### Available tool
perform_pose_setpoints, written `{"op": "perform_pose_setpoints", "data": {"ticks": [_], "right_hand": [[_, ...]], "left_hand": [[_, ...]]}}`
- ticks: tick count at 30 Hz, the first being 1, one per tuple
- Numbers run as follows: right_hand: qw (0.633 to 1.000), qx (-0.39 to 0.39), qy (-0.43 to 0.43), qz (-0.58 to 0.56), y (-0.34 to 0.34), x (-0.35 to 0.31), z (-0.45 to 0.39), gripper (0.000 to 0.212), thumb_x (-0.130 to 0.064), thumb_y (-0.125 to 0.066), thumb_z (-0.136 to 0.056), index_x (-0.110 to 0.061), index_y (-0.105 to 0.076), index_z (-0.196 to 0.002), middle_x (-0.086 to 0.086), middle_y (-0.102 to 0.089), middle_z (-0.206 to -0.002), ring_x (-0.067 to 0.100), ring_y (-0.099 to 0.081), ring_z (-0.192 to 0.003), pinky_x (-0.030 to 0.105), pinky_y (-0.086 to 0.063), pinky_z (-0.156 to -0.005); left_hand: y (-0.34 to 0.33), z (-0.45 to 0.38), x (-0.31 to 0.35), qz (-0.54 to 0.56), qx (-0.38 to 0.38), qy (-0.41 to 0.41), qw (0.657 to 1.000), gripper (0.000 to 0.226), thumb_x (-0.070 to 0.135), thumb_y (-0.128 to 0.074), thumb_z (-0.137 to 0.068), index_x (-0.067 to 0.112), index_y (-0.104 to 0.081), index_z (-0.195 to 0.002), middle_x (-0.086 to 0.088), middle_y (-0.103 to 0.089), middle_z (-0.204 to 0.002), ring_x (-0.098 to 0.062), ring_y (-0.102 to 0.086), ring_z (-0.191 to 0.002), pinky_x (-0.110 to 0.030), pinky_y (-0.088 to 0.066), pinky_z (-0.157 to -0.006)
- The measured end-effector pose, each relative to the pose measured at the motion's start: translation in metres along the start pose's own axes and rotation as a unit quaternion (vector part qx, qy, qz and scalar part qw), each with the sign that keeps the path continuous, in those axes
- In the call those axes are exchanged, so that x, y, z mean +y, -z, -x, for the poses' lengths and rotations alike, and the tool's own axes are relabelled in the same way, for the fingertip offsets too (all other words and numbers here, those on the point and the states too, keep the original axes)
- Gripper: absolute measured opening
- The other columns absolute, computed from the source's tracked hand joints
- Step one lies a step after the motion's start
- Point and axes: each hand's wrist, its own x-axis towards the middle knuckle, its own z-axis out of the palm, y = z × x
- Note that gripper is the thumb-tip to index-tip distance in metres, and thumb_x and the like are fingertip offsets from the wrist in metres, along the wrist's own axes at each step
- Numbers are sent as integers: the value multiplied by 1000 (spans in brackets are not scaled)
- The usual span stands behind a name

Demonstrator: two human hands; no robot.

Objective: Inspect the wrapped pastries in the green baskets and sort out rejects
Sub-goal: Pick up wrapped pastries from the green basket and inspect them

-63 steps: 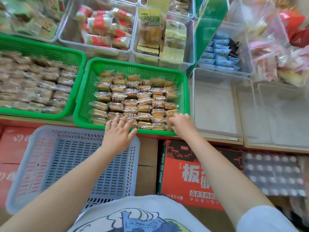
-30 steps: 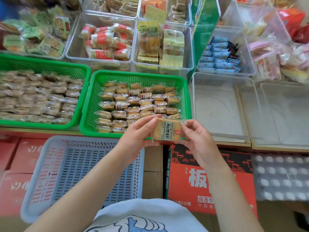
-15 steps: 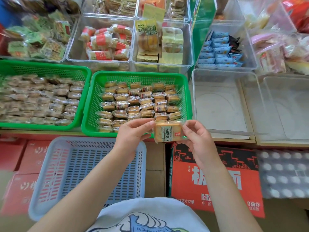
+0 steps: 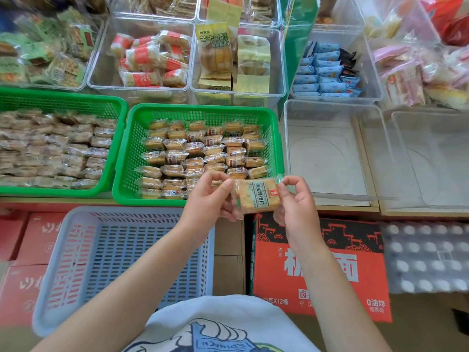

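A wrapped pastry [image 4: 257, 196] is held label up between both hands, just in front of the near right corner of the right green basket [image 4: 124, 171] and above the shelf's front edge. The left hand [image 4: 212, 200] pinches the wrapper's left end, thumb on top and fingers curled beneath; the right hand [image 4: 295, 203] pinches the right end in the same way. The pastry spans the gap between the two grips, tilted slightly. Behind it, the right green basket holds rows of similar wrapped pastries [image 4: 200, 154]; the left green basket [image 4: 111, 107] beside it is filled likewise. A pale blue basket [image 4: 63, 252] sits below the shelf edge, under the left forearm, and a red carton [image 4: 355, 270] lies under the right forearm. Clear bins [image 4: 330, 107] stand to the right of the baskets.
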Motion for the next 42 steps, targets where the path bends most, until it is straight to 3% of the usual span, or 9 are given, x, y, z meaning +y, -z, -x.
{"op": "perform_pose_setpoints", "data": {"ticks": [6,11,13,15,19,22,28,37,42], "right_hand": [[998,46,-10,-38,7,3,-8,12,-18,-48,-105,-20,-48,-93,23,-72,-99,5,-59,-53,16,-33,-40],[997,31,-8,-72,16,1,-15,6,-19,-52,-102,-15,-52,-98,6,-69,-76,3,-49,-45,17,-31,-40],[995,-24,-31,-89,24,3,-19,29,-34,-56,-97,-8,-56,-110,0,-61,-68,6,-38,-47,19,-29,-43],[993,-93,-62,-31,31,1,-20,55,-48,-58,-88,-6,-60,-123,1,-64,-76,9,-34,-53,22,-31,-49],[973,-37,-4,226,37,1,-28,36,-38,-71,-87,-20,-68,-119,0,-70,-103,9,-55,-77,18,-45,-65],[912,34,128,388,42,0,-50,36,-29,-73,-88,-19,-67,-122,-5,-57,-109,8,-56,-98,22,-51,-82],[706,-103,170,680,18,5,-88,25,-31,-68,-92,-22,-64,-114,-2,-50,-102,17,-52,-92,35,-51,-78],[604,-207,79,766,-10,36,-117,41,-9,-57,-97,-23,-59,-135,5,-56,-120,28,-54,-115,42,-45,-98],[558,-153,146,803,-15,53,-129,19,-12,-62,-93,-20,-58,-109,1,-64,-114,24,-51,-111,41,-36,-97]], "left_hand": [[0,-6,-6,30,-78,29,996,51,-6,-72,-84,13,-54,-128,-8,-65,-84,-26,-69,-76,-30,-56,-67],[2,-14,-12,50,-81,68,993,51,-12,-65,-87,12,-55,-131,-11,-61,-90,-23,-67,-72,-28,-55,-66],[1,-17,-14,34,-84,62,994,48,-13,-63,-88,18,-58,-126,-13,-60,-96,-22,-67,-71,-27,-55,-66],[2,-22,-16,0,-87,43,995,47,-12,-63,-89,24,-61,-120,-14,-61,-97,-21,-68,-73,-27,-55,-66],[7,-47,-29,-167,-48,-13,985,37,3,-65,-93,28,-64,-121,-4,-70,-105,-17,-70,-91,-34,-58,-84],[15,-72,-45,-419,-30,-95,903,39,21,-59,-100,26,-56,-138,4,-60,-134,-12,-54,-124,-32,-42,-106],[25,-97,-79,-694,-156,-98,696,58,57,-36,-102,30,-36,-153,5,-29,-162,-19,-16,-152,-49,-18,-121],[36,-98,-88,-712,-129,-106,682,65,67,-33,-98,31,-39,-152,6,-25,-165,-16,-10,-154,-52,-10,-121],[36,-97,-90,-715,-116,-110,681,66,67,-32,-97,30,-40,-151,4,-26,-164,-16,-11,-154,-51,-10,-121]]}}
